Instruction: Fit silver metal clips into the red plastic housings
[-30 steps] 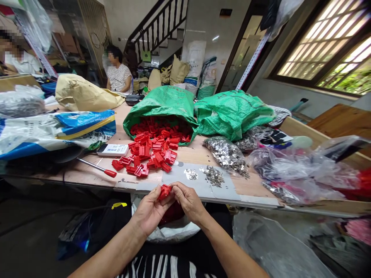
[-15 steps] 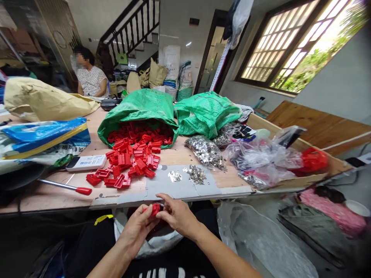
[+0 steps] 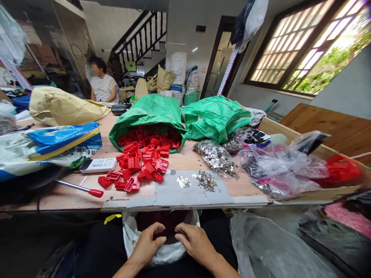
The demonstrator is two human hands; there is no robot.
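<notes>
Over the mouth of a white sack (image 3: 171, 253) in the lap are both hands, apart from each other. My left hand (image 3: 147, 241) has its thumb and fingers spread, with nothing between them. Curled fingers on my right hand (image 3: 195, 241) close near the thumb around something small and dark that I cannot make out. Dark red shapes show dimly inside the sack. Beyond the table edge, red plastic pieces (image 3: 131, 164) spill from a green woven bag (image 3: 147, 108). Small metal plates (image 3: 206, 180) and a second little pile (image 3: 184, 182) lie on a grey sheet (image 3: 168, 195).
A red-handled metal lever (image 3: 79, 188) and a white box (image 3: 98, 165) lie on the left. Right of centre rests a clear bag of metal parts (image 3: 216, 156), beside a wooden tray (image 3: 321, 193) of plastic bags. A person (image 3: 104, 85) sits across the table.
The red plastic piece that both hands held is gone from them. My hands have separated and lowered over the sack. The view has shifted, so the table appears farther right.
</notes>
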